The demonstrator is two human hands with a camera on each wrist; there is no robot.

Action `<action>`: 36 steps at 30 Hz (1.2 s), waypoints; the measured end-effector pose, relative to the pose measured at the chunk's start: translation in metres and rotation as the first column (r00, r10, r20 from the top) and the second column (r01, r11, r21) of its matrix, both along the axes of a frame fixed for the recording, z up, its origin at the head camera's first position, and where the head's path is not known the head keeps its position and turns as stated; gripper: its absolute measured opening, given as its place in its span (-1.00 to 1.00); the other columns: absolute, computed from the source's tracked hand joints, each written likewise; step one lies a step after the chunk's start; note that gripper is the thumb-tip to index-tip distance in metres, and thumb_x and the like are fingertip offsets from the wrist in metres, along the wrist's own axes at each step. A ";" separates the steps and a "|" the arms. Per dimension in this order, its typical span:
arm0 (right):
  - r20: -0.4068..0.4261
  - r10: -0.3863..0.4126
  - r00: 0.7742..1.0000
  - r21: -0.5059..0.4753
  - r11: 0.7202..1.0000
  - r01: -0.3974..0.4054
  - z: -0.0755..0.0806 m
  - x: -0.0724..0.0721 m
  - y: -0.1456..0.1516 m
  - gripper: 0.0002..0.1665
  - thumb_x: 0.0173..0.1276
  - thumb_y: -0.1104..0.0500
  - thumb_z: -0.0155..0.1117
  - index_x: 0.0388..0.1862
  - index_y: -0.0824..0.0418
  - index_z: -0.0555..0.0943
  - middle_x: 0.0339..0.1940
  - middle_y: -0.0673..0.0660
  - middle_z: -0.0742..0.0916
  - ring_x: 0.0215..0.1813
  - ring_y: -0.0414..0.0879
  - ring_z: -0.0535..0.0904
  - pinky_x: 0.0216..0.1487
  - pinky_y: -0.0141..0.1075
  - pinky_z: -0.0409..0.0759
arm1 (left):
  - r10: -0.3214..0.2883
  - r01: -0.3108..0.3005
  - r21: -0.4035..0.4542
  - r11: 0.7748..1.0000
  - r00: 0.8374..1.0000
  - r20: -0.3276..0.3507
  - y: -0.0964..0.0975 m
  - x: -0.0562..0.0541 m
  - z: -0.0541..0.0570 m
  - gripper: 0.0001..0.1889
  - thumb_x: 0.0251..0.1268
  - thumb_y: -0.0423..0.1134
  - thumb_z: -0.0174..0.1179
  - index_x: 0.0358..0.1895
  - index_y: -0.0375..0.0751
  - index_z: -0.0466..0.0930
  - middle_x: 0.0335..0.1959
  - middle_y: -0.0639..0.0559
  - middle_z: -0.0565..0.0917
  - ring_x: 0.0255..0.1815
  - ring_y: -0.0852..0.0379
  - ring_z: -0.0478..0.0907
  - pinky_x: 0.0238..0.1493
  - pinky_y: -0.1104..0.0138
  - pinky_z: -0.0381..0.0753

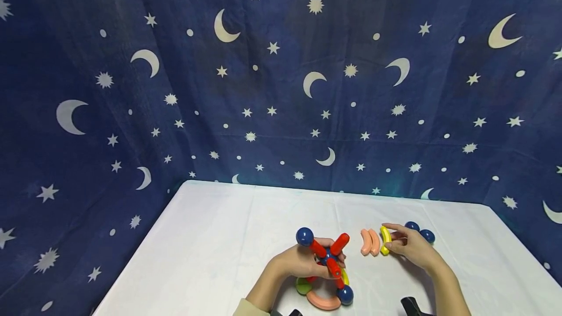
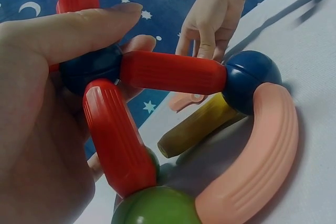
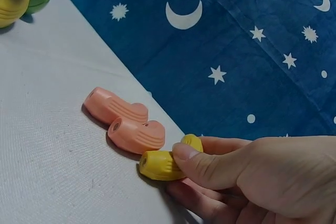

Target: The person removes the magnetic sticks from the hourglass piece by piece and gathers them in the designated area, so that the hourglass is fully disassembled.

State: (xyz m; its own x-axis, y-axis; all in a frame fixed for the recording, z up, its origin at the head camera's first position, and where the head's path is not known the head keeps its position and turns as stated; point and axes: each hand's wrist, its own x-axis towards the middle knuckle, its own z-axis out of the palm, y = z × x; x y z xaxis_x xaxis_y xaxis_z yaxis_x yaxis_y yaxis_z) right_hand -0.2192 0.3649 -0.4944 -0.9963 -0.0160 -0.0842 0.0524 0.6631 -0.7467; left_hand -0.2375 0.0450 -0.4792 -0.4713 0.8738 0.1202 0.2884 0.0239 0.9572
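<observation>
My left hand (image 1: 300,261) grips a structure of magnetic rods and balls by its central blue ball (image 2: 94,69). Straight red rods (image 2: 173,72) spread out from that ball, one tipped with a blue ball (image 1: 305,236) at the upper left. The structure's base has a green ball (image 2: 157,208), a pink curved rod (image 2: 268,156), another blue ball (image 2: 252,80) and a yellow curved rod (image 2: 199,124). To the right, my right hand (image 1: 414,247) pinches a loose yellow curved rod (image 3: 160,166) at the tabletop, thumb on its near side.
Two pink curved rods (image 1: 370,242) lie side by side just left of the loose yellow one. Blue balls (image 1: 427,236) sit behind the right hand on the white table (image 1: 210,238). A dark blue star-and-moon cloth (image 1: 281,87) hangs at the back and left.
</observation>
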 end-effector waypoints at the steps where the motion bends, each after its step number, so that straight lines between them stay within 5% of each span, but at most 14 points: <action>1: -0.005 0.003 1.000 0.016 1.000 -0.003 0.000 0.000 0.000 -0.31 0.17 0.26 0.35 0.28 0.38 0.39 -0.15 0.24 0.65 -0.25 -0.14 0.53 -0.37 -0.41 0.54 | 0.000 0.000 0.001 1.000 1.000 -0.002 0.000 0.000 0.000 -0.62 0.07 -0.43 0.28 0.01 -0.37 0.50 -0.05 -0.18 0.68 -0.12 0.44 0.59 0.18 0.46 0.41; 23: -0.005 0.053 0.999 0.155 0.987 -0.051 0.002 -0.004 -0.005 -0.36 0.17 0.18 0.36 0.20 0.46 0.46 -0.31 0.10 0.62 -0.31 -0.13 0.42 -0.40 -0.43 0.41 | 0.011 -0.011 -0.004 1.000 1.000 -0.012 -0.001 -0.001 -0.001 -0.62 0.07 -0.41 0.30 0.00 -0.34 0.52 -0.07 -0.11 0.69 -0.13 0.43 0.60 0.17 0.45 0.41; 36: -0.003 0.059 0.998 0.199 0.978 -0.058 0.005 -0.003 -0.003 -0.34 0.16 0.15 0.37 0.16 0.50 0.47 -0.28 0.10 0.67 -0.28 -0.14 0.45 -0.35 -0.42 0.45 | 0.006 -0.007 0.039 0.999 1.000 0.023 0.000 -0.001 -0.002 -0.67 0.04 -0.46 0.30 -0.07 -0.28 0.54 -0.09 -0.27 0.68 -0.16 0.43 0.61 0.13 0.45 0.47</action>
